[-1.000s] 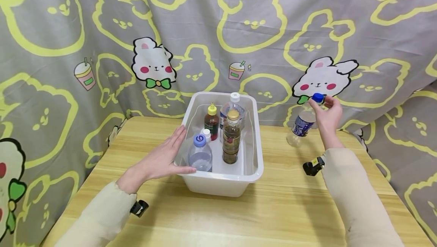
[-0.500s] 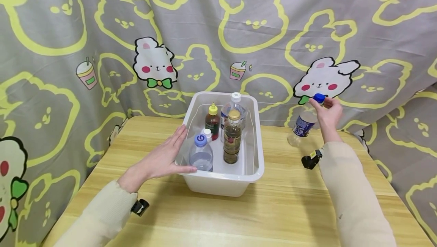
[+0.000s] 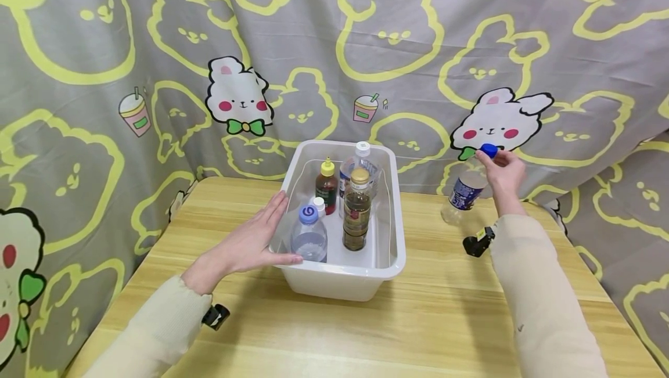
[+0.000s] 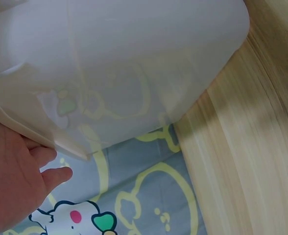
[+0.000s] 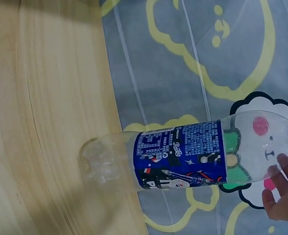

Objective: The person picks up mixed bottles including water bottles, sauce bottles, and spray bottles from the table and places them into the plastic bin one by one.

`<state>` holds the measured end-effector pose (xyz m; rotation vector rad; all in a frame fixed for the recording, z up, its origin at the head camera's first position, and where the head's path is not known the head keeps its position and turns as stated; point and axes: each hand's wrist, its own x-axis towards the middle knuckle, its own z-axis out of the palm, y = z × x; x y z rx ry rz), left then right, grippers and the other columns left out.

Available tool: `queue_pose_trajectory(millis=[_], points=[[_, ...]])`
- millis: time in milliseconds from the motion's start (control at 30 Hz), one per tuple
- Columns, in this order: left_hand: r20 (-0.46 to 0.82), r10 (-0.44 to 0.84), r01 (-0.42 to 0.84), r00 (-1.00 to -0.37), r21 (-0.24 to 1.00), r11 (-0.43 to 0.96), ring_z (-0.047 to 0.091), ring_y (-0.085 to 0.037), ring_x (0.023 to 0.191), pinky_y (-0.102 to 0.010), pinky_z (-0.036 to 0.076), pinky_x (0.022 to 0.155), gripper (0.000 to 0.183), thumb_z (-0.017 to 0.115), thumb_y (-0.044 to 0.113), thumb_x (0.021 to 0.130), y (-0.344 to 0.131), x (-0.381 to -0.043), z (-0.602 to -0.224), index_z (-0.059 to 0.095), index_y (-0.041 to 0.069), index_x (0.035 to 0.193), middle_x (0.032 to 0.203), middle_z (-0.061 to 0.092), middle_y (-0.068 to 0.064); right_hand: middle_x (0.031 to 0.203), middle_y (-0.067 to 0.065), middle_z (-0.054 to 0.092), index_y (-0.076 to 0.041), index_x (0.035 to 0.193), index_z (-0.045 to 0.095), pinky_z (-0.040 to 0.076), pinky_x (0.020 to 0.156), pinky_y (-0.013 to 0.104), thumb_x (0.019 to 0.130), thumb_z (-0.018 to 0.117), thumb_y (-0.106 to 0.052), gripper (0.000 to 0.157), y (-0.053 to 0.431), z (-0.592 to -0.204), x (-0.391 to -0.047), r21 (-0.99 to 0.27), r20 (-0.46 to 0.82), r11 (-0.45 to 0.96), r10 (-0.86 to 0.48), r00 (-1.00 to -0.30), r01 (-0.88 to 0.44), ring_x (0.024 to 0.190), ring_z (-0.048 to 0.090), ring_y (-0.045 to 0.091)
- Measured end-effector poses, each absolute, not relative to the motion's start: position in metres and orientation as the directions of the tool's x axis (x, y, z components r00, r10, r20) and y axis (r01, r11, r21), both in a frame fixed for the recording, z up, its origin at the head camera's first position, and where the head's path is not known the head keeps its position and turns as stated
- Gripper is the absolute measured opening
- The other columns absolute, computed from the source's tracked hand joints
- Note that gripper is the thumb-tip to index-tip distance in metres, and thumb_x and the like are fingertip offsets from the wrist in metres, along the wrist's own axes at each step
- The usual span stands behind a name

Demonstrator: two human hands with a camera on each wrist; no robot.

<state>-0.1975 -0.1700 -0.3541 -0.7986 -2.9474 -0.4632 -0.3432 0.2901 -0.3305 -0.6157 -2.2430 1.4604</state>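
Note:
My right hand [image 3: 506, 175] pinches the blue cap [image 3: 489, 150] at the top of a clear plastic soda bottle [image 3: 465, 194]. The bottle looks empty, wears a dark blue label and stands with its base on the table. In the right wrist view, fingertips [image 5: 281, 178] lie close by the neck, and the cap is cut off by the frame edge. My left hand [image 3: 248, 244] rests on the near-left corner of a white plastic bin [image 3: 334, 283], fingers spread along its rim. In the left wrist view, that hand [image 4: 16, 181] touches the rim from outside.
Inside the bin stand a bottle with a lilac cap [image 3: 309, 240], a red-brown sauce bottle [image 3: 326, 189], a gold-capped tea bottle [image 3: 356, 215] and a white-capped bottle [image 3: 363, 154]. The wooden table [image 3: 418, 331] ends at a patterned curtain [image 3: 313, 35].
The blue cap looks slightly more tilted between the right fingers. The bottle, the bin and the left hand keep their places; the head view shifts a little.

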Motion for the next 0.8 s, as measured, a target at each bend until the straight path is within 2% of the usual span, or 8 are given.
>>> queue_pose_trajectory(millis=[100, 333, 433, 633, 800], points=[[0.126, 0.485, 0.501, -0.865, 0.273, 0.822, 0.005, -0.028, 0.133, -0.044, 0.020, 0.103, 0.111, 0.048, 0.074, 0.068, -0.170, -0.198, -0.354, 0.009, -0.001, 0.141, 0.147, -0.001, -0.014, 0.080, -0.015, 0.050, -0.019, 0.098, 0.058, 0.041, 0.074, 0.019, 0.071, 0.068, -0.043, 0.037, 0.290, -0.330, -0.343, -0.930, 0.080, 0.341, 0.555, -0.828, 0.139, 0.072, 0.045, -0.003], [0.126, 0.486, 0.502, -0.865, 0.273, 0.821, 0.005, -0.028, 0.133, -0.044, 0.019, 0.103, 0.111, 0.050, 0.073, 0.068, -0.170, -0.197, -0.353, 0.008, -0.001, 0.141, 0.147, -0.001, -0.015, 0.080, -0.015, 0.052, -0.010, 0.112, 0.057, 0.042, 0.074, 0.018, 0.070, 0.070, -0.041, 0.054, 0.289, -0.328, -0.338, -0.939, 0.107, 0.332, 0.531, -0.840, 0.090, 0.073, 0.048, -0.003], [0.124, 0.487, 0.501, -0.865, 0.272, 0.821, 0.005, -0.028, 0.133, -0.044, 0.020, 0.103, 0.111, 0.049, 0.073, 0.068, -0.170, -0.197, -0.353, 0.008, -0.001, 0.141, 0.147, -0.001, -0.014, 0.079, -0.016, 0.054, -0.011, 0.108, 0.059, 0.042, 0.073, 0.017, 0.069, 0.071, -0.041, 0.051, 0.287, -0.325, -0.334, -0.938, 0.141, 0.343, 0.522, -0.841, 0.055, 0.073, 0.049, -0.003], [0.132, 0.489, 0.506, -0.862, 0.277, 0.817, 0.005, -0.028, 0.133, -0.044, 0.020, 0.103, 0.111, 0.051, 0.072, 0.069, -0.170, -0.196, -0.352, 0.009, -0.001, 0.141, 0.147, -0.001, -0.015, 0.071, -0.021, 0.053, -0.019, 0.090, 0.062, 0.040, 0.067, 0.013, 0.068, 0.073, -0.037, 0.030, 0.281, -0.314, -0.323, -0.940, 0.204, 0.340, 0.483, -0.851, -0.033, 0.070, 0.051, -0.004], [0.139, 0.494, 0.513, -0.858, 0.274, 0.814, 0.005, -0.028, 0.133, -0.043, 0.020, 0.103, 0.111, 0.051, 0.071, 0.069, -0.170, -0.196, -0.351, 0.009, -0.002, 0.141, 0.147, -0.001, -0.016, 0.069, -0.024, 0.054, -0.019, 0.091, 0.061, 0.040, 0.062, 0.010, 0.069, 0.073, -0.038, 0.031, 0.274, -0.302, -0.313, -0.925, 0.238, 0.373, 0.430, -0.871, -0.069, 0.072, 0.052, -0.005]])
